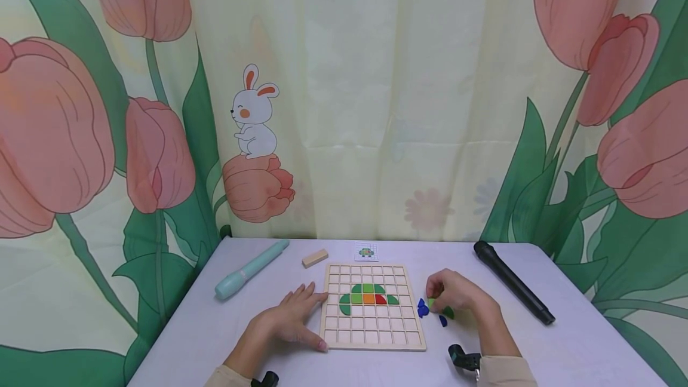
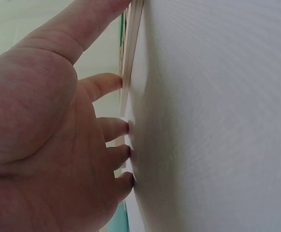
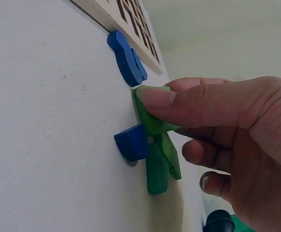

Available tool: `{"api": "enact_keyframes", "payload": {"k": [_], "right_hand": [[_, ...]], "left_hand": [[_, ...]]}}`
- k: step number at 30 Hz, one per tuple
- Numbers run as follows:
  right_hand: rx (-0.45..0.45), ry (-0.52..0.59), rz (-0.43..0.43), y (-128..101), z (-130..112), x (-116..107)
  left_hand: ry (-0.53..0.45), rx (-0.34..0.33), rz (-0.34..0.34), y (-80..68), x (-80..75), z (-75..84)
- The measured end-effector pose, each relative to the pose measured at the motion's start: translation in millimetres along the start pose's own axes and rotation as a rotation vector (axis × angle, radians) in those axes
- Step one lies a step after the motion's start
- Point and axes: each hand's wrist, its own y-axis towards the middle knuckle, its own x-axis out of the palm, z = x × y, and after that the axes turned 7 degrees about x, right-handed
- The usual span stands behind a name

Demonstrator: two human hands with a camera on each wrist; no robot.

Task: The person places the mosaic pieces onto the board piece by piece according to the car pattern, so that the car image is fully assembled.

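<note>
A wooden grid board (image 1: 371, 337) lies on the table, with green, orange and red tiles set in its middle cells. My left hand (image 1: 292, 315) is spread along the board's left side, thumb and index finger touching its edge. To the right of the board, my right hand (image 1: 457, 291) pinches a light green tile (image 3: 155, 118) between thumb and fingers, low over the table. Around it lie blue tiles (image 1: 423, 308), another blue tile (image 3: 132, 143), a dark green tile (image 3: 157, 169) and a second light green tile (image 3: 169, 154).
Behind the board lie a small pattern card (image 1: 366, 251) and a plain wooden block (image 1: 315, 258). A pale teal cylindrical object (image 1: 251, 269) is at the left, and a long black microphone-like object (image 1: 513, 282) at the right. A printed curtain (image 1: 349, 106) hangs behind the table.
</note>
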Motion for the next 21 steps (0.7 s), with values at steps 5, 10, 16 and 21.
{"api": "enact_keyframes", "payload": {"k": [5,10,16,21], "right_hand": [[-0.04,0.022,-0.01,-1.9,-0.4,-3.1],[-0.075,0.071,-0.002,-1.0,-0.2,-6.6],[-0.115,0.124,0.027,1.5,-6.8,-6.8],[-0.15,0.17,0.034,-0.2,-18.0,-5.3]], "left_hand": [[0.004,0.0,-0.003,1.2,0.4,-0.2],[0.006,0.0,-0.01,1.9,0.6,-0.9],[0.004,-0.002,-0.012,2.3,0.8,-1.8],[0.002,0.0,-0.011,2.6,0.8,-2.1]]}}
